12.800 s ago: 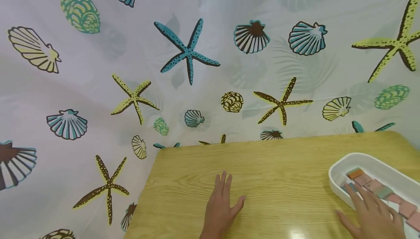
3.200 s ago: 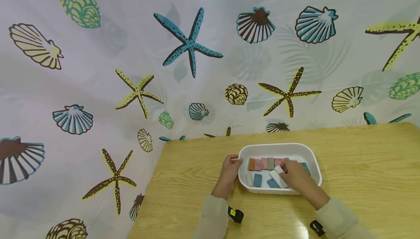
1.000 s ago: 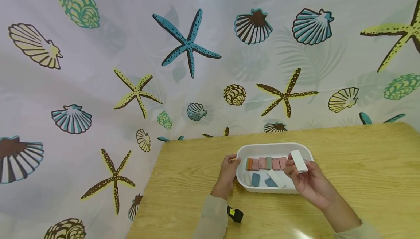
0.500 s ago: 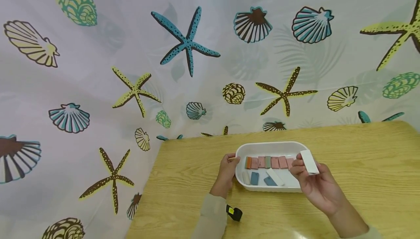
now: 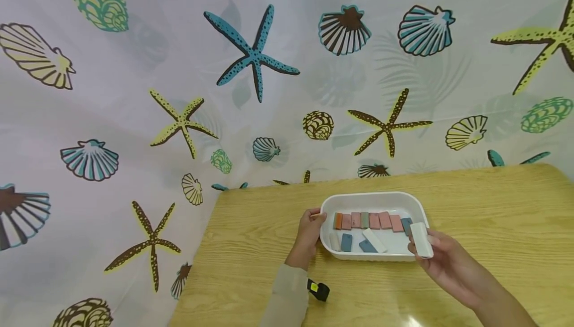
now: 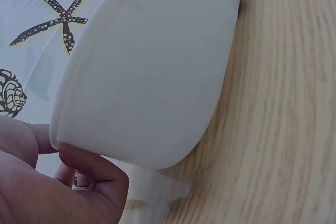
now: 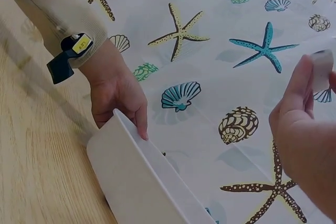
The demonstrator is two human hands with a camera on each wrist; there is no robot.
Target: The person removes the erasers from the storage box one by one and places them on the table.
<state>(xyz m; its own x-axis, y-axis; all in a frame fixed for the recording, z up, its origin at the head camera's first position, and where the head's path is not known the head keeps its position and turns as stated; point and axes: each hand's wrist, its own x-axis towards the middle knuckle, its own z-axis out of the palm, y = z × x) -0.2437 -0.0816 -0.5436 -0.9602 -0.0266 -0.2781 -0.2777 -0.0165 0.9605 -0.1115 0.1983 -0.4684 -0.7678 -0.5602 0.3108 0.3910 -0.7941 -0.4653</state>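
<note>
A white oval tub (image 5: 372, 198) sits on the table holding several eraser-like blocks. Its left end is gripped at the rim by my left hand (image 5: 309, 230); the left wrist view shows the thumb and curled fingers on either side of the tub wall (image 6: 147, 77). Over the tub's right end, my right hand (image 5: 453, 267) pinches a white eraser (image 5: 421, 240), its long side tilted upright. In the tub, pink erasers (image 5: 374, 221) form a row with an orange-and-green one (image 5: 338, 221). Below them lie blue erasers (image 5: 347, 243), a white one (image 5: 374, 241) and an off-white one (image 5: 335, 242).
The wood-grain table (image 5: 251, 247) extends around the tub on every side. A white curtain (image 5: 278, 132) printed with shells and starfish hangs behind and to the left. A black strap (image 5: 319, 290) with a yellow label is on my left wrist.
The tub has come to the middle, with my left hand at its rim. My right hand has lifted the white eraser out and since moved rightward and slightly down, uncovering a blue eraser.
</note>
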